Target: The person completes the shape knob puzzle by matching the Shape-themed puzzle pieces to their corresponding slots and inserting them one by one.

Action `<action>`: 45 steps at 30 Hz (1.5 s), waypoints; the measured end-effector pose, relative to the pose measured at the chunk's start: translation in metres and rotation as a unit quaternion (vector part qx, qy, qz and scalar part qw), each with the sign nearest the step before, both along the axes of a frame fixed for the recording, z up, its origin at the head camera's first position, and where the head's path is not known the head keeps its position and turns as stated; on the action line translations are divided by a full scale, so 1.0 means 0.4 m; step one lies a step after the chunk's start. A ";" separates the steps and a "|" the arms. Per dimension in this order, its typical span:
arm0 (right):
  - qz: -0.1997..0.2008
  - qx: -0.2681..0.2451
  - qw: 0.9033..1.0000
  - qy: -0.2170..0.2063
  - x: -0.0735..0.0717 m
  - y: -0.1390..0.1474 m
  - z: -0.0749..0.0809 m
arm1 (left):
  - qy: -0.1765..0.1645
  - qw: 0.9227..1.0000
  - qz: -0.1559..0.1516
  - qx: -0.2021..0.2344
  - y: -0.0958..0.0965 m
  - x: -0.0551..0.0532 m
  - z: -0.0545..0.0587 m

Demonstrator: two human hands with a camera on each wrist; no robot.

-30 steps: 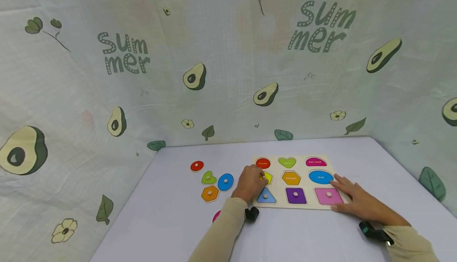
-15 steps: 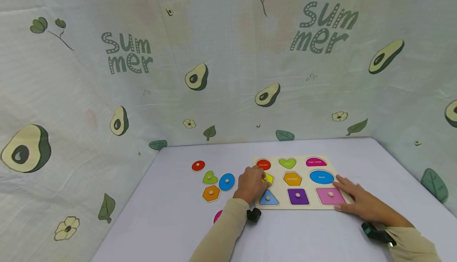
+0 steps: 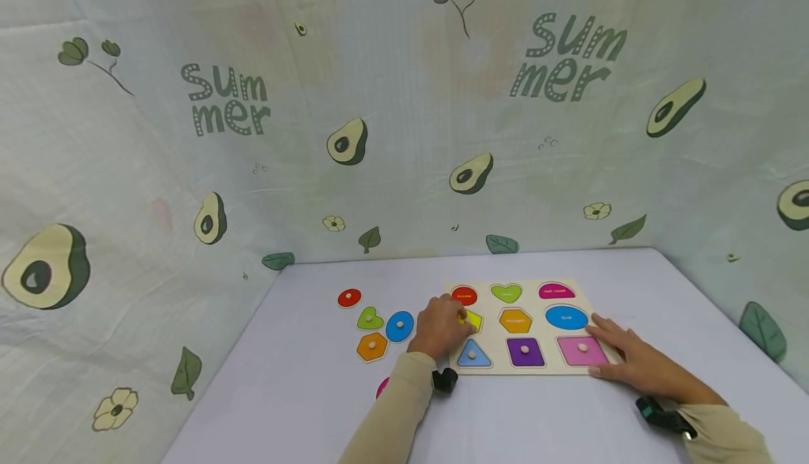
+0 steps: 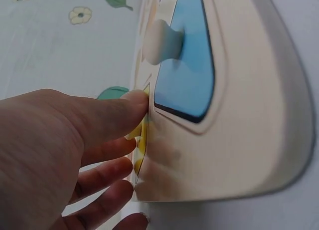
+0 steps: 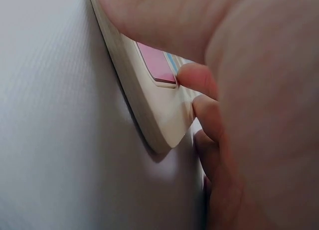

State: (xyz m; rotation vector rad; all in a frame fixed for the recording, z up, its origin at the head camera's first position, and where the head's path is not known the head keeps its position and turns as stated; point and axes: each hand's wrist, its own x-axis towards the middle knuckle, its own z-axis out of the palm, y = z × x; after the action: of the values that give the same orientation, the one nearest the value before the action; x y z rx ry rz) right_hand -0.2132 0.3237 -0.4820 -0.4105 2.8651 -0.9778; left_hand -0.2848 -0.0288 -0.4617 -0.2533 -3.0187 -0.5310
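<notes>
On the table lies a wooden shape-puzzle board [image 3: 550, 361] with printed, coloured recesses. My left hand [image 3: 437, 328] is over its left side, thumb and fingers pinching a yellow knobbed puzzle piece [image 3: 472, 320] at the left of the middle row. In the left wrist view the yellow piece [image 4: 143, 142] shows as a thin strip beside the fingers. My right hand [image 3: 632, 357] rests on the board's right edge, fingers spread and thumb near the front corner. A light blue triangle [image 3: 469, 358], a purple square [image 3: 520, 359] and a pink rectangle [image 3: 571, 353] sit with knobs in the front row.
Left of the board lie loose knobbed pieces: a red circle [image 3: 349, 298], green heart [image 3: 368, 322], blue oval [image 3: 396, 334] and orange hexagon [image 3: 366, 352]. A magenta piece [image 3: 381, 387] is partly hidden by the left sleeve. A printed cloth [image 3: 404, 204] hangs behind the table.
The head view has shifted slightly. My left hand stays at the yellow piece with only a small finger movement, and my right hand keeps its place on the board's edge.
</notes>
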 end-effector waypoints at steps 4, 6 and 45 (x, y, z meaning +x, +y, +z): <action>0.001 0.006 1.000 0.000 -0.002 -0.001 0.002 | 0.001 1.000 -0.004 0.008 -0.007 -0.002 0.002; 0.001 0.009 1.000 -0.002 -0.005 -0.001 0.005 | 0.004 1.000 -0.004 0.010 -0.009 -0.001 0.005; 0.000 0.009 1.000 0.004 0.002 -0.004 0.000 | 0.043 0.985 0.016 0.167 -0.323 0.002 0.000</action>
State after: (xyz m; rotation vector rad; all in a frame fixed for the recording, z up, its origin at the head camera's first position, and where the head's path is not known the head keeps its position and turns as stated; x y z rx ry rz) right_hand -0.2125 0.3220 -0.4820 -0.4140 2.8784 -0.9526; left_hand -0.2842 -0.1582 -0.4618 -0.2009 -2.7852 -0.9805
